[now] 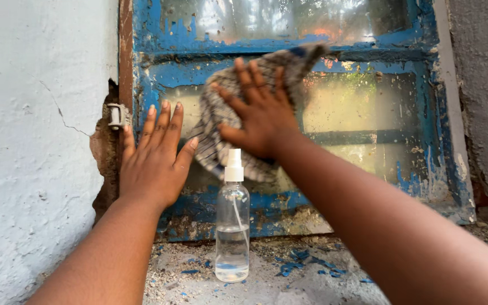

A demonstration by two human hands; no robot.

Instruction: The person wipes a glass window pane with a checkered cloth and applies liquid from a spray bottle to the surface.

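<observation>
Cloth [238, 107], striped grey and white, bunched under the right hand [258, 116] and pressed flat against the lower pane [357, 113] of a window. Right-hand fingers spread wide over the fabric, palm bearing on it, so the cloth stays pinned to the glass rather than gripped; one loose corner poking up toward the cross-bar. Left hand [156, 158] laid open beside it, fingers together and pointing up, palm on the left part of the same pane and the blue frame [142, 90], likely as a brace; holding nothing, just beside the cloth, touching or not unclear.

Spray bottle [232, 226], clear with a white nozzle and partly full, upright on the sill [289, 282] below and between the two wrists, near enough to be knocked by either forearm.

Open glass to the right of the cloth, smeared and cloudy, bounded by flaking blue bars on all sides. Upper pane [278, 20] above the cross-bar, untouched by either hand. Rusty hinge [115, 116] and broken plaster close off the left edge; cracked white wall [29, 141] beyond. Paint chips and grit scattered over the sill around the bottle.
</observation>
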